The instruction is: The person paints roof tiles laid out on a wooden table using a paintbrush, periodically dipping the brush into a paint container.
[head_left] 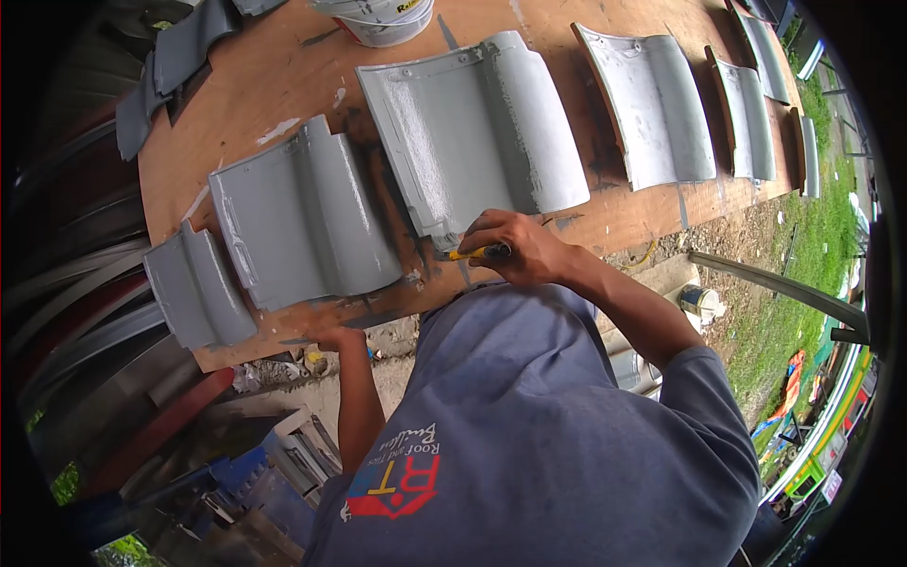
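Observation:
My right hand (515, 244) is closed around a paintbrush (465, 253) with a yellow and black handle. The brush's bristle end is at the near lower corner of a grey roof tile (453, 142), whose surface shines wet on the left and looks paler along the right-hand curve. My left hand (338, 338) is at the near edge of the wooden table (283, 71), close to another glossy grey roof tile (307, 222); its fingers are too small and partly hidden to read.
A white paint bucket (383, 24) stands at the table's far side. A smaller grey tile (200, 288) lies to the left, and paler tiles (652, 109) line the right. A metal bar (779, 285) slants beside the table at right, above gravel and grass.

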A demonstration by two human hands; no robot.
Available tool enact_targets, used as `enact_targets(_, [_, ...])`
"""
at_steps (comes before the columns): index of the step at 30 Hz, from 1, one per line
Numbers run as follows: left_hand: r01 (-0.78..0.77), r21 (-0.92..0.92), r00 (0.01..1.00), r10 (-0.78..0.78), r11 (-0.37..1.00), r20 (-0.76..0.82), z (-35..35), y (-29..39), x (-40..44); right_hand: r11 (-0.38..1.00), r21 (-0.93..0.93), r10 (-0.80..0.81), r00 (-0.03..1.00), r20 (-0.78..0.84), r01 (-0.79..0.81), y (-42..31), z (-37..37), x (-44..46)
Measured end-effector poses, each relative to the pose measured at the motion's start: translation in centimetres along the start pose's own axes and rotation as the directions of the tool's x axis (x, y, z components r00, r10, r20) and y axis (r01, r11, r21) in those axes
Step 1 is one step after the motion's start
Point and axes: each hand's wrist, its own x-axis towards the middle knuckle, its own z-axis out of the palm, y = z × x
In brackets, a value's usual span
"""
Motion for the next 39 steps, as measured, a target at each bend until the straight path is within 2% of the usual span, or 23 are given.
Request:
enact_targets(2, [-0.022, -0.025, 0.999, 0.023, 0.999, 0.032, -0.1, 0.1, -0.4, 0.996, 0.068, 0.053, 0.999, 0.001, -0.053, 0.1, -0.7, 1.0])
enact_targets(4, [0.046, -0.112, 0.999, -0.043, 0.993, 0.032, 0.2, 0.6, -1.3, 0.997, 0.072, 0.042, 0.998, -0.055, -0.038, 0.2, -1.8, 2.7])
enact_targets(6, [0.007, -0.105, 0.999, -0.003, 0.994, 0.042, 0.2, 0.8, -1.9, 1.0, 0.009, 0.02, 0.97, -0.244, -0.018, 1.3, -2.0, 4.0])
enact_targets(7, [-0.03, -0.095, 0.998, 0.034, 0.995, 0.049, 0.5, 1.0, -2.0, 1.0, 0.015, 0.008, 0.96, -0.281, -0.004, 1.6, -2.0, 4.5])
enact_targets(11, [-0.06, -0.1, 0.998, 0.061, 0.993, 0.015, 0.5, 0.8, -1.6, 0.999, 0.042, 0.031, 0.985, -0.171, -0.024, 1.2, -3.7, 5.0])
enact_targets(13, [0.006, -0.122, 0.999, -0.002, 0.993, 0.032, 0.2, 0.7, -1.2, 0.996, 0.007, 0.085, 0.987, -0.136, -0.085, 0.6, -6.3, 5.8])
enact_targets(14, [0.014, -0.136, 1.0, -0.011, 0.991, 0.023, -0.2, 0.5, -0.8, 0.985, -0.016, 0.169, 0.971, -0.172, -0.174, 0.9, -7.6, 6.5])
enact_targets(16, [0.105, -0.252, 0.993, -0.089, 0.962, 0.073, -0.8, -0.3, 0.4, 0.977, -0.205, -0.018, 0.933, -0.359, -0.06, 1.6, -10.3, 8.8])
enact_targets(17, [0.112, -0.27, 0.993, -0.095, 0.956, 0.074, -1.0, -0.5, 0.5, 0.966, -0.23, 0.019, 0.92, -0.391, -0.118, 1.8, -11.9, 9.9])
enact_targets(18, [0.171, -0.35, 0.982, -0.129, 0.921, 0.14, -1.0, -0.4, 0.1, 0.952, -0.252, 0.054, 0.903, -0.425, -0.176, 1.9, -13.3, 11.0])
enact_targets(19, [0.231, -0.424, 0.966, -0.154, 0.876, 0.208, -1.0, -0.1, -0.3, 0.95, -0.246, 0.045, 0.867, -0.496, -0.19, 2.2, -14.4, 12.2])
enact_targets(20, [0.239, -0.444, 0.965, -0.16, 0.864, 0.208, -0.7, 0.1, -0.6, 0.956, -0.256, -0.023, 0.836, -0.548, -0.141, 2.3, -15.4, 13.5])
enact_targets(22, [0.172, -0.426, 0.983, -0.124, 0.888, 0.138, -0.6, 0.1, -1.0, 0.968, -0.219, -0.047, 0.768, -0.639, -0.122, -0.8, -16.7, 16.2])
enact_targets(23, [0.258, -0.49, 0.959, -0.157, 0.832, 0.238, -1.1, -0.3, -0.2, 0.984, -0.166, -0.067, 0.742, -0.668, -0.061, -1.4, -17.3, 17.6])
enact_targets(24, [0.262, -0.517, 0.959, -0.159, 0.815, 0.234, -1.4, -0.5, 0.2, 0.982, -0.184, -0.093, 0.751, -0.653, -0.038, -2.0, -17.8, 19.4])
enact_targets(26, [0.312, -0.476, 0.935, -0.175, 0.822, 0.31, -1.8, -0.8, 0.6, 0.985, -0.171, -0.117, 0.701, -0.704, -0.007, -3.1, -18.5, 23.1])
enact_targets(28, [0.312, -0.486, 0.937, -0.178, 0.817, 0.302, -1.8, -0.6, 0.6, 0.975, -0.209, -0.204, 0.687, -0.698, 0.078, -3.1, -18.6, 27.5])
enact_targets(30, [0.231, -0.466, 0.963, -0.131, 0.854, 0.236, -1.5, -0.3, 0.4, 0.967, -0.25, -0.127, 0.745, -0.655, -0.055, -2.6, -18.6, 30.9])
enact_targets(31, [0.24, -0.476, 0.959, -0.13, 0.846, 0.253, -1.8, -0.8, 0.8, 0.936, -0.33, -0.121, 0.769, -0.628, -0.123, -2.2, -18.6, 32.8])
enact_targets(32, [0.239, -0.487, 0.959, -0.125, 0.84, 0.255, -2.1, -1.2, 1.4, 0.935, -0.323, -0.083, 0.794, -0.602, -0.148, -1.7, -18.5, 34.2])
enact_targets(35, [0.243, -0.474, 0.964, -0.157, 0.846, 0.214, -1.3, -0.1, -0.1, 0.898, -0.406, -0.075, 0.849, -0.523, -0.171, -1.1, -18.2, 37.1])
enact_targets(39, [0.237, -0.445, 0.968, -0.172, 0.864, 0.183, -1.7, -0.8, 0.8, 0.911, -0.381, -0.022, 0.903, -0.429, -0.158, 1.0, -18.3, 39.1])
